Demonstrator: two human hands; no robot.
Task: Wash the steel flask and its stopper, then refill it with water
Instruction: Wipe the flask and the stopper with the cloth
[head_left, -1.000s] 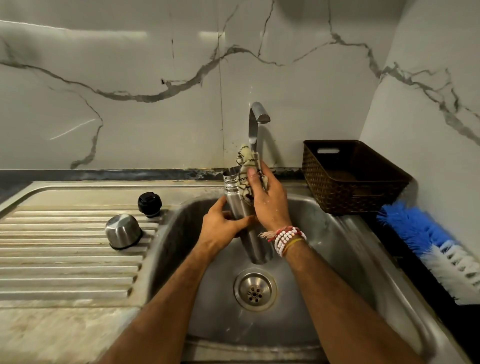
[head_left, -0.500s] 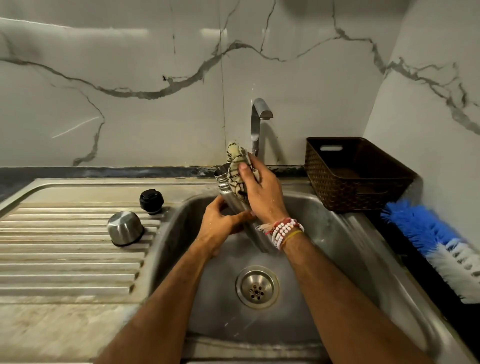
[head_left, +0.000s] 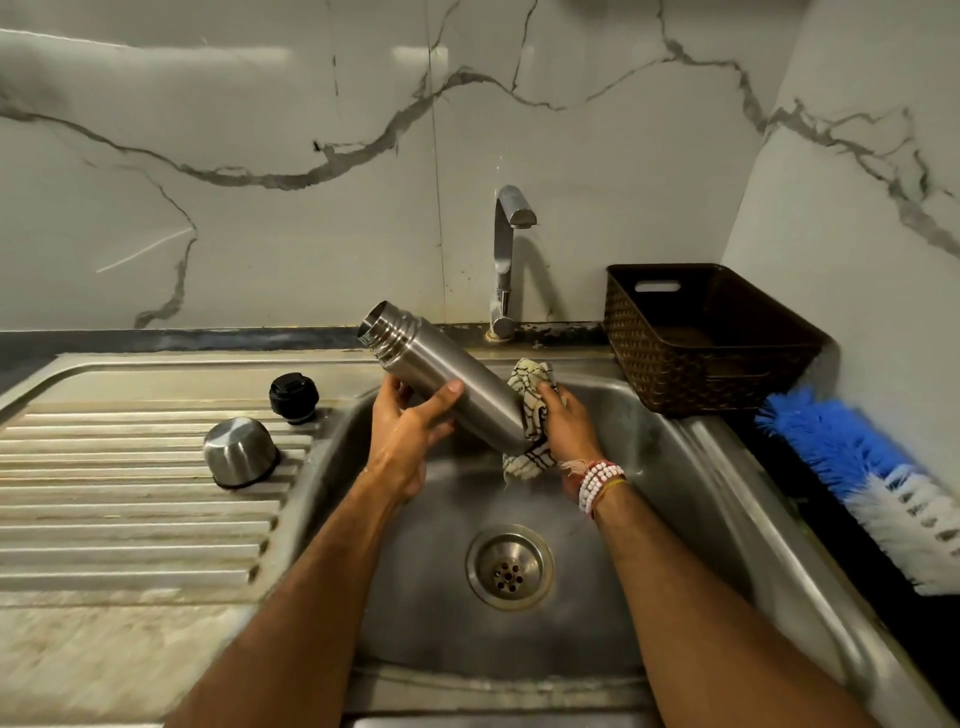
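Observation:
The steel flask (head_left: 441, 371) lies tilted over the sink (head_left: 691, 467), its open threaded mouth up and to the left, its base down to the right. My left hand (head_left: 410, 421) grips its middle from below. My right hand (head_left: 569, 423) presses a cream, dark-lined cloth (head_left: 530, 410) against the flask's base. On the ribbed drainboard (head_left: 119, 488) to the left stand the black stopper (head_left: 293, 397) and the upturned steel cup lid (head_left: 239, 451).
The tap (head_left: 506, 244) rises behind the basin; no water stream shows. The drain (head_left: 510, 566) sits in the basin's middle. A dark woven basket (head_left: 711, 338) stands at the back right, with a blue-and-white brush (head_left: 862, 483) lying along the right counter.
The flask has swung from nearly upright to steeply tilted, mouth to the left. My right hand has slid with the cloth from the flask's neck down to its base.

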